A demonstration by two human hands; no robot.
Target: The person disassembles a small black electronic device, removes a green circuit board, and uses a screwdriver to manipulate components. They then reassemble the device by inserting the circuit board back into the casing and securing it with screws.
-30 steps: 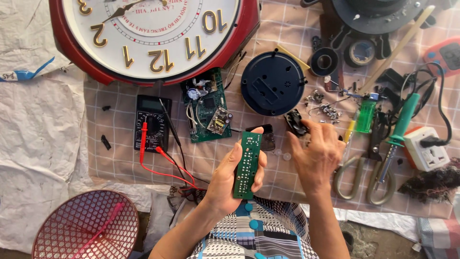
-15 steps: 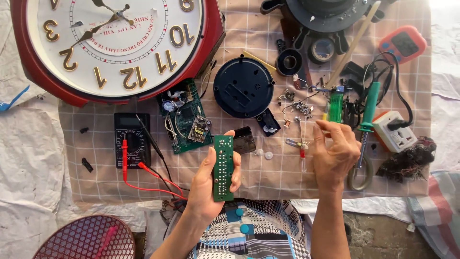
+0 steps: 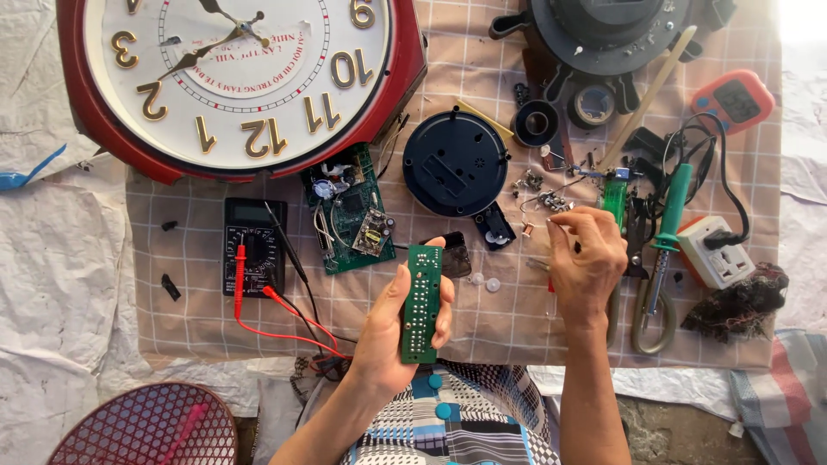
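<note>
- Scene is lit by bright, even daylight; shadows are kept soft and short.
- Top right corner is blown out to white, past the orange rectangular digital timer (image 3: pixel 735 99).
- Mild glare is seen on the white dial of the large red-rimmed round wall clock (image 3: pixel 233 77).
- Focus is held sharp across the checked beige cloth (image 3: pixel 517 319); no motion blur is noted on the long green circuit board (image 3: pixel 421 303).
- Slight wide-angle stretch is seen at the edges.
</note>
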